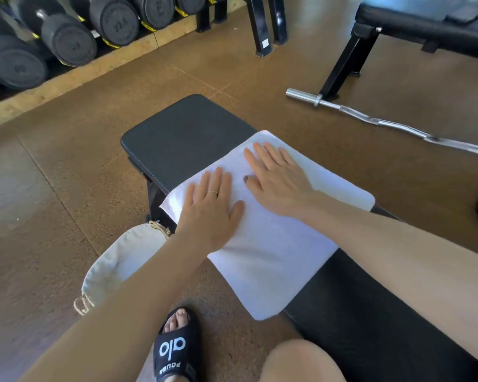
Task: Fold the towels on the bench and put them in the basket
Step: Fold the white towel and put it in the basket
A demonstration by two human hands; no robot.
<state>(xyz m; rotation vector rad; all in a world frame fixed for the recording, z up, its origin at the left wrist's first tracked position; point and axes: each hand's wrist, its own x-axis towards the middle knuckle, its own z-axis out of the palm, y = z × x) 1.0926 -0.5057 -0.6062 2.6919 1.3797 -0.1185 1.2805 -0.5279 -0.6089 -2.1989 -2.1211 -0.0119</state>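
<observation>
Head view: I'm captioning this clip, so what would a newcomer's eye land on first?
First the white towel spread across the black bench, with the left hand and right hand pressed flat on it. Then the dumbbells racked top left and the chrome bar on the floor at right.

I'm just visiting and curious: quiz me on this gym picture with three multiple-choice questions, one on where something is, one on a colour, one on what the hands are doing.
1. Where does the towel lie?
A. on the floor
B. across the bench
C. in the bag

2. What colour is the towel?
A. white
B. red
C. black

3. How are the left hand and right hand placed?
A. gripping the bar
B. raised in the air
C. flat on the towel, fingers straight

Answers: 1 B, the towel drapes over the black bench pad; 2 A, it is plainly white against the pad; 3 C, both palms rest flat on the cloth.
</observation>
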